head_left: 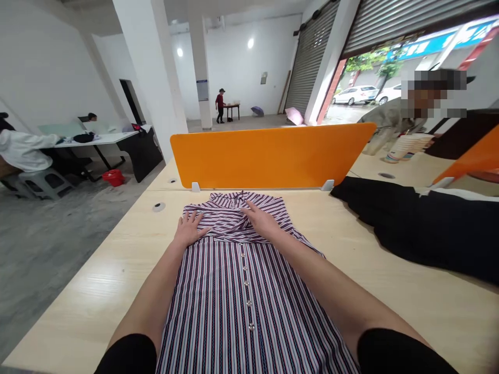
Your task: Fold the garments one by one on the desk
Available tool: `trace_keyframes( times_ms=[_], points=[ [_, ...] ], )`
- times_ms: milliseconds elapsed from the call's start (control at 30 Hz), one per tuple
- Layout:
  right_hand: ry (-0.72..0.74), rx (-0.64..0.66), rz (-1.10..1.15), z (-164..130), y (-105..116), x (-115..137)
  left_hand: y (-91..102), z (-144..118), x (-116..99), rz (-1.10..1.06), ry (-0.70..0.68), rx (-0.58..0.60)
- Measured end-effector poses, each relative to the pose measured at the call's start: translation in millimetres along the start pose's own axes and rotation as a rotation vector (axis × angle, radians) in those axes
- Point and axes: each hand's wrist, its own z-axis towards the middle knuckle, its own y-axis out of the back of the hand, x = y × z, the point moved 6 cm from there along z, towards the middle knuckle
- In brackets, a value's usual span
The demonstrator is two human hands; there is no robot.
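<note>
A striped dress [218, 296] in white, dark and reddish tones lies spread on the wooden table, its collar away from me. Shiny buttons run down the middle of its skirt part, and the bodice is wrinkled, with its stripes running crosswise. My left hand [189, 229] rests flat on the left side of the bodice with its fingers spread. My right hand [262, 221] lies on the upper bodice just below the collar, index finger stretched toward the neckline. Some of its other fingers are hidden.
An orange divider [268, 158] stands behind the dress on the table [105, 280]. Dark cloth [424, 228] lies at the right. Stacked paper cups [407, 147] and a person in a cap are beyond it. Other people are at tables farther back; a red bucket [113, 177] is on the floor.
</note>
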Motion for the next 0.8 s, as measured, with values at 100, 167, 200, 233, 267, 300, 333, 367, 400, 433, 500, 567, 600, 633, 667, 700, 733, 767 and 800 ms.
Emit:
trace_keyframes(
  times_ms=[100, 167, 200, 233, 267, 300, 333, 367, 400, 433, 500, 567, 600, 633, 667, 700, 733, 767, 800],
  points=[
    [0.094, 0.046, -0.117, 13, -2, 14, 0.0, -1, -1, -0.008, 0.005, 0.012],
    [0.093, -0.047, -0.147, 6, 4, 12, -0.6, -1, -1, -0.009, 0.011, 0.025],
    [0.096, -0.115, -0.145, -2, 9, 9, -0.8, -1, -1, -0.009, 0.014, 0.027],
    [0.115, -0.17, -0.134, -13, 13, 5, -1.0, -1, -1, -0.008, 0.015, 0.024],
    [0.154, -0.193, -0.12, -26, 16, 2, -1.0, -1, -1, -0.008, 0.014, 0.018],
    [0.202, -0.177, -0.107, -38, 17, -1, -1.0, -1, -1, -0.008, 0.013, 0.011],
    [0.235, -0.136, -0.091, -49, 16, -4, -1.1, 0, -1, -0.009, 0.013, 0.006],
    [0.236, -0.092, -0.07, -57, 15, -9, -1.2, 0, -1, -0.011, 0.012, 0.003],
    [0.195, -0.065, -0.049, -63, 14, -14, -1.1, 0, -1, -0.012, 0.012, 0.002],
    [0.118, -0.066, -0.028, -65, 15, -20, -0.8, -1, -2, -0.012, 0.013, 0.003],
    [-0.071, -0.131, 0.008, -63, 18, -30, 0.8, -1, -2, -0.01, 0.016, 0.004],
    [-0.173, -0.18, 0.029, -54, 16, -29, 3.0, -2, -2, -0.005, 0.013, 0.011],
    [-0.174, -0.159, 0.035, -47, 11, -25, 3.9, -3, -2, -0.001, 0.006, 0.019],
    [-0.152, -0.109, 0.042, -41, 3, -20, 4.6, -4, -1, 0.004, -0.008, 0.027],
    [-0.124, -0.042, 0.048, -35, -6, -16, 5.0, -5, 0, 0.009, -0.028, 0.036],
    [-0.1, 0.026, 0.053, -31, -16, -12, 5.2, -7, 2, 0.014, -0.055, 0.042],
    [-0.084, 0.084, 0.058, -29, -26, -11, 5.2, -9, 4, 0.019, -0.086, 0.045],
    [-0.078, 0.12, 0.061, -27, -33, -12, 5.1, -10, 7, 0.023, -0.117, 0.044],
    [-0.078, 0.135, 0.062, -27, -38, -13, 4.9, -12, 9, 0.025, -0.14, 0.042]
  ],
)
